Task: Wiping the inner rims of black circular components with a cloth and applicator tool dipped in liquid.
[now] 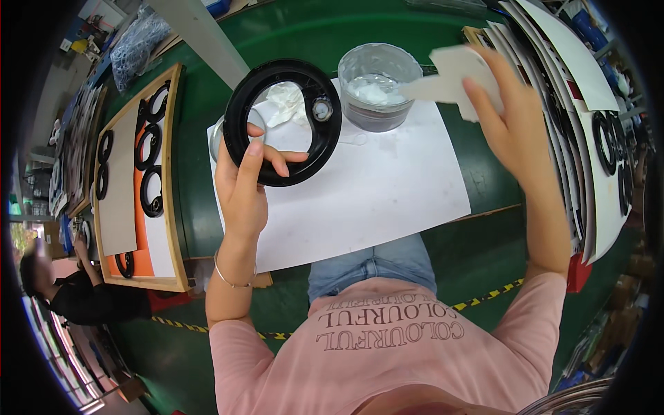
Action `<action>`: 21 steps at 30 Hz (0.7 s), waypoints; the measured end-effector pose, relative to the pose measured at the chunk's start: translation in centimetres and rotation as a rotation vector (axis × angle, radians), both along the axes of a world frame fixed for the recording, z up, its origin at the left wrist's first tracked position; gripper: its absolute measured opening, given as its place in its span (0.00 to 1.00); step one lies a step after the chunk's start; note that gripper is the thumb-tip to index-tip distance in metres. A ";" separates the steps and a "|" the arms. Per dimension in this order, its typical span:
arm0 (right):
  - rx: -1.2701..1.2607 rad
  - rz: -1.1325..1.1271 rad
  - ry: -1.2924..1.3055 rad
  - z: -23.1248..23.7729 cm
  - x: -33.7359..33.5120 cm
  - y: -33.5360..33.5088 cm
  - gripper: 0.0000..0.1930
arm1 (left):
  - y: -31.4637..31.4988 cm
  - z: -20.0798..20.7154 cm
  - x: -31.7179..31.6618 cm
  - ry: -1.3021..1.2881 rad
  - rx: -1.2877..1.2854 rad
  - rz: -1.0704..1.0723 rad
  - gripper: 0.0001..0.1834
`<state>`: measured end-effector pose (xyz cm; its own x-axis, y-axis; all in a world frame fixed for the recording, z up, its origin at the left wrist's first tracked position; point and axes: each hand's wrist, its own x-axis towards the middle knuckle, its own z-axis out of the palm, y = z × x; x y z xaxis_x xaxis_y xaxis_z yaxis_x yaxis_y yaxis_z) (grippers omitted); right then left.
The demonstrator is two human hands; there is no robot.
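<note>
Tilted up over the white sheet [373,194], a glossy black ring [329,144] with a small round fitting [322,108] on its right side rests in my left hand [242,183]. My thumb and fingers close around its lower rim. In my right hand [508,114] is a pale, flat piece with a narrow tongue [429,90], gripped between thumb and fingers. That tongue points left, at the rim of a clear round tub [377,119]. White, soft-looking material [377,90] lies inside the tub. Crumpled white tissue [287,104] shows through the ring's opening.
To the left, a wood-framed tray [181,228] carries several black rings and a beige board [117,180]. At the right stand many upright sheets [553,131], with more black rings beyond. A grey post [207,41] rises behind the ring. Another person [76,290] is at the far left.
</note>
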<state>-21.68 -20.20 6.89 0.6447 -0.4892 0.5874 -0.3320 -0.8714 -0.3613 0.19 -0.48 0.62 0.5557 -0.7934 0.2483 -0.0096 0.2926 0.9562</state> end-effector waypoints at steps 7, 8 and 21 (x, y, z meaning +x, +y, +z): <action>0.035 -0.028 0.326 1.2 6.3 -2.8 0.16 | 0.3 0.0 0.1 -0.005 -0.020 0.020 0.10; 0.031 0.026 0.264 0.5 6.8 -3.0 0.15 | 0.3 0.0 0.2 -0.009 -0.024 0.018 0.10; 0.347 0.036 0.065 0.6 3.6 -4.3 0.19 | -0.5 0.1 0.8 0.024 -0.005 -0.015 0.11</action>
<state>-18.08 -24.49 7.46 0.6961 -0.6284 0.3472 -0.3351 -0.7120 -0.6170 0.96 -0.97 0.69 0.5499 -0.8003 0.2389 0.0173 0.2969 0.9548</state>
